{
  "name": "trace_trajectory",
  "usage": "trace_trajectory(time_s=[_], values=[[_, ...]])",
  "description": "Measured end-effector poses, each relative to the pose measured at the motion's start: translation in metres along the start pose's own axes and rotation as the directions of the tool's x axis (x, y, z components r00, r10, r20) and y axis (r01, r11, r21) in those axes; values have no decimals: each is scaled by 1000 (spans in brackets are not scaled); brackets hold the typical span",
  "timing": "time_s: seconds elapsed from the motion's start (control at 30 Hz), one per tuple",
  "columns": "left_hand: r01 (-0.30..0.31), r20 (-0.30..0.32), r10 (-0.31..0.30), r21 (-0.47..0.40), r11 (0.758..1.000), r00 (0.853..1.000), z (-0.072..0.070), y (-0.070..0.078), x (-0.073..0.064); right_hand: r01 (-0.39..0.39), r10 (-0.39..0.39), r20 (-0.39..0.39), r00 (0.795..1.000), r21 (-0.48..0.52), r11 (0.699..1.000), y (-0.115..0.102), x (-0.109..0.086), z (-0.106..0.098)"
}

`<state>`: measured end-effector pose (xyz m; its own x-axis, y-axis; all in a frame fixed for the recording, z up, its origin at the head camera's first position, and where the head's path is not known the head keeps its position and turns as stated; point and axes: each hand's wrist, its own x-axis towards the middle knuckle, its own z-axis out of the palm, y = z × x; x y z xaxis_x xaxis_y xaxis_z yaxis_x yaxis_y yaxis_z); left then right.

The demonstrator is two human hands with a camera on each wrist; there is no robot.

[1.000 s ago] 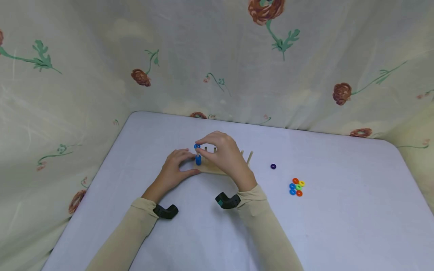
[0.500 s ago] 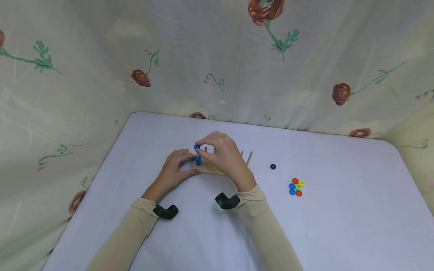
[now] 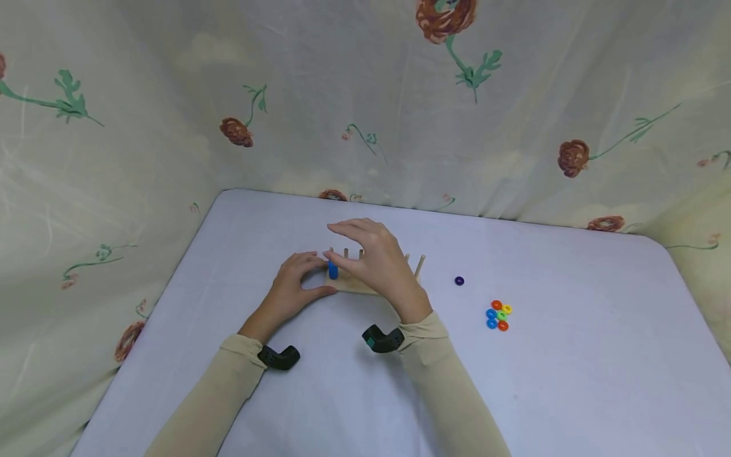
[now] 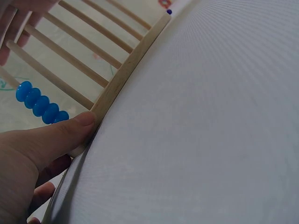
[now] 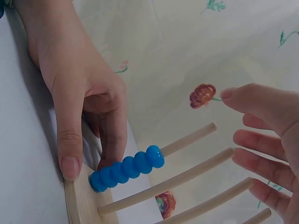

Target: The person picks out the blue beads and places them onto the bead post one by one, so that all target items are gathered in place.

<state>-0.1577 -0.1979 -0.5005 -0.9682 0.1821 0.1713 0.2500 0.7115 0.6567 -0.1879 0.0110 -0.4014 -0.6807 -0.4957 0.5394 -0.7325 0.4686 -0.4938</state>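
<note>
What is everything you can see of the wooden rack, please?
The rack looks like pale, unpainted wood: a flat base with a row of slim, round pegs. The leftmost peg carries stacked, shiny blue beads, its tip bare above them; the other pegs show none. It sits upright on the white table. The left hand grips its left end, thumb on the near edge. The right hand is above it, hiding part in the head view; whether it touches any peg is unclear.

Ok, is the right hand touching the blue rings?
Apart. The right wrist view shows a plain gap, with floral fabric visible between the right hand and the blue rings.
</note>
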Motion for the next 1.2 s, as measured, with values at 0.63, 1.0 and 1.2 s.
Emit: trace_trajectory(time_s=[0.63,1.0,1.2], values=[[7,-12,-8,-12,1000,1000,-1,0,0,-51,51,-30,998,8,999,4,-3,-15],[-8,-11,8,-8,1000,1000,-1,-2,0,-90,90,-44,995,-8,996,17,-19,-48],[-11,-13,10,-4,1000,1000,1,-3,0,-122,121,-72,990,-3,993,26,-37,-69]])
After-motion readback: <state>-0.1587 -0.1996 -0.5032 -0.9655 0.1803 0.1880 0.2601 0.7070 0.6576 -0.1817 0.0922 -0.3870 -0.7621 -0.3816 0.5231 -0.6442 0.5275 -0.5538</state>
